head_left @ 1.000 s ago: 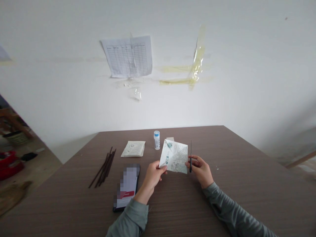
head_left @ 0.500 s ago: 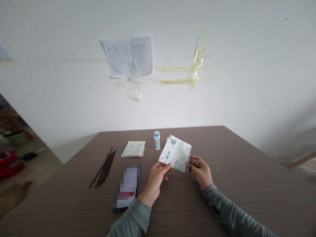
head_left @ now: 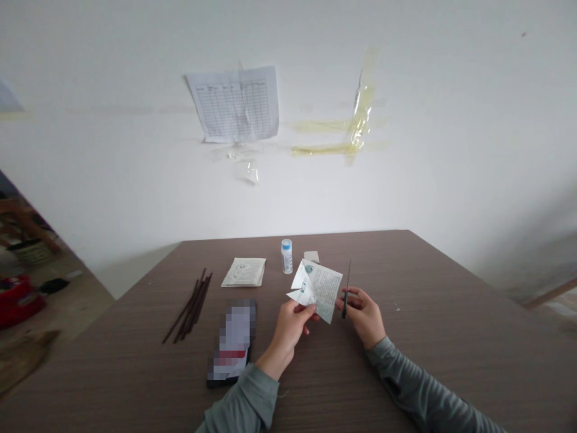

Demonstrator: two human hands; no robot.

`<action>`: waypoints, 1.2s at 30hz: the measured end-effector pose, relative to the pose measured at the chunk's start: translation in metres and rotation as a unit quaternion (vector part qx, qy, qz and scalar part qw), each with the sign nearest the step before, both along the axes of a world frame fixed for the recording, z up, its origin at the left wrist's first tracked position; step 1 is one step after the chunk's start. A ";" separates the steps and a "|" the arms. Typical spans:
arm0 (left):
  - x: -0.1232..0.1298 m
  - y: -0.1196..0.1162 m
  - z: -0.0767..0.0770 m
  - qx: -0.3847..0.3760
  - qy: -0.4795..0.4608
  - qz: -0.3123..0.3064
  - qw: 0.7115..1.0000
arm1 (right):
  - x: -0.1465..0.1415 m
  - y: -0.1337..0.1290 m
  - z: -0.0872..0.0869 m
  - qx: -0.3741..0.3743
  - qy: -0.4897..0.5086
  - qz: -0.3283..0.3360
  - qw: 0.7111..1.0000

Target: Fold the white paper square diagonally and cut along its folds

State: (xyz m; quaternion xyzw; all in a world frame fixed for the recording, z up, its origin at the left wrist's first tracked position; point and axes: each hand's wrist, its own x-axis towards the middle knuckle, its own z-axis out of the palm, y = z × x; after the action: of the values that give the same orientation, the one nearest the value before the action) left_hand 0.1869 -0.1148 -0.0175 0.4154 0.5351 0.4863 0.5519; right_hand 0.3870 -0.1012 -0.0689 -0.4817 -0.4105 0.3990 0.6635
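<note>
My left hand (head_left: 293,325) pinches the lower edge of a printed white paper (head_left: 322,285), which has a slit on its left side and is held above the table. To the right of the paper, my right hand (head_left: 363,316) grips a slim dark tool (head_left: 345,300), its thin blade pointing up; it looks like scissors seen edge-on. Behind the paper stands a small clear bottle with a blue band (head_left: 287,257), and a small pale block (head_left: 311,257) lies beside it.
On the brown table (head_left: 433,361) a stack of printed papers (head_left: 244,272) lies at the back left. Several dark thin sticks (head_left: 193,308) and a phone (head_left: 234,343) lie left of my hands. A wall with a taped sheet (head_left: 237,105) rises behind.
The paper has tilted and shifted slightly down, its slit now gapes at the left, and the small pale block shows more. My right hand and the tool have moved slightly left.
</note>
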 end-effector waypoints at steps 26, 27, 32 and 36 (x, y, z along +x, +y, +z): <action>-0.001 -0.002 0.000 0.010 0.004 -0.006 1.000 | 0.001 -0.011 0.023 -0.055 0.001 0.036 0.998; -0.001 -0.001 0.000 0.013 0.007 -0.004 1.000 | 0.002 -0.012 0.024 -0.054 0.000 0.037 0.998; -0.007 0.002 0.003 0.024 0.006 0.020 0.999 | 0.001 -0.015 0.023 -0.055 -0.004 0.025 0.998; -0.014 0.006 0.006 0.033 -0.007 0.057 0.998 | 0.002 -0.018 0.022 -0.063 -0.025 0.056 0.996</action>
State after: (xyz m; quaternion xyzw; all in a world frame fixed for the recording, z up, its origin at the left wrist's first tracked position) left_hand 0.1726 -0.1085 -0.0115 0.3991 0.5379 0.5369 0.5130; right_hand 0.3889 -0.1193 -0.0465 -0.5090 -0.4274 0.4486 0.5975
